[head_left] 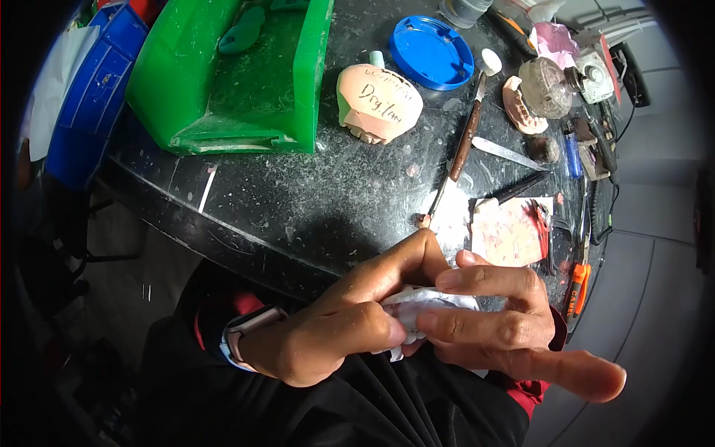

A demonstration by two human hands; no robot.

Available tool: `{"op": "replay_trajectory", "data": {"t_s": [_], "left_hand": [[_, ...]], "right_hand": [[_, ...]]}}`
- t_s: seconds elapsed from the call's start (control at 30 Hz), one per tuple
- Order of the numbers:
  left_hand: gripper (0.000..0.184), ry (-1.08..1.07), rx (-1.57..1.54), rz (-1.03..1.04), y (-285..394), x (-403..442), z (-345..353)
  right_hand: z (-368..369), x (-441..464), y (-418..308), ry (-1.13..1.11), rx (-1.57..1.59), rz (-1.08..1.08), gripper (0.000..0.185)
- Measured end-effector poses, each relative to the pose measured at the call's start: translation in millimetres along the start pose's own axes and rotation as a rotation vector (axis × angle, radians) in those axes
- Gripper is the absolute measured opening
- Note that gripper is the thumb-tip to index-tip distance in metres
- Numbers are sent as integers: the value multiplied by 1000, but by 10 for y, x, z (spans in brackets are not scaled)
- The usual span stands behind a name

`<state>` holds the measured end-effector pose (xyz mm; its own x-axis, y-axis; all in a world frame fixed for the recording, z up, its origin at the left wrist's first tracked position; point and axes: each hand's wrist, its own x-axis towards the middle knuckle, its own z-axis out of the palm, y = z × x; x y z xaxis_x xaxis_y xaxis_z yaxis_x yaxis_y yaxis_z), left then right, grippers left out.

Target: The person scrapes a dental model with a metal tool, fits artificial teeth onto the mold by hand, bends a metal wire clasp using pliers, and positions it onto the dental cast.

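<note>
Low in the centre, above my lap, both hands hold a small white piece (439, 299) that looks like a tooth model partly wrapped in thin white paper or film. My left hand (350, 313), with a watch (253, 324) on its wrist, grips it from the left between thumb and curled fingers. From the right, my right hand (514, 320) presses fingertips on its top and side, with one finger stretched out to the right. The fingers cover much of the piece.
A plaster model with writing (378, 104), a green bin (305, 89), a blue lid (432, 52) and a brown-handled tool (467, 134) lie on the black table (298, 194). Farther right are a stained paper pad (506, 235), a dental cast (521, 108) and orange-handled pliers (578, 287).
</note>
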<state>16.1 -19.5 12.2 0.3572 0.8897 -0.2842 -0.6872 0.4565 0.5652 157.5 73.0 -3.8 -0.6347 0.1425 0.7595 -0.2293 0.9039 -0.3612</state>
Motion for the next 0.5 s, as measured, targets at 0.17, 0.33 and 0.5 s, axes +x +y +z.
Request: {"op": "replay_trajectory", "data": {"t_s": [0.17,0.33,0.5], "left_hand": [[47,6,-83,14,-75,4,-4],[46,-2,24,52,-77,31,-39],[41,-31,-9,63,-73,21,-65]], "right_hand": [[-37,19,1,4,13,-1,110],[-59,41,5,0,14,-1,110],[-15,8,-7,-3,15,21,111]]}}
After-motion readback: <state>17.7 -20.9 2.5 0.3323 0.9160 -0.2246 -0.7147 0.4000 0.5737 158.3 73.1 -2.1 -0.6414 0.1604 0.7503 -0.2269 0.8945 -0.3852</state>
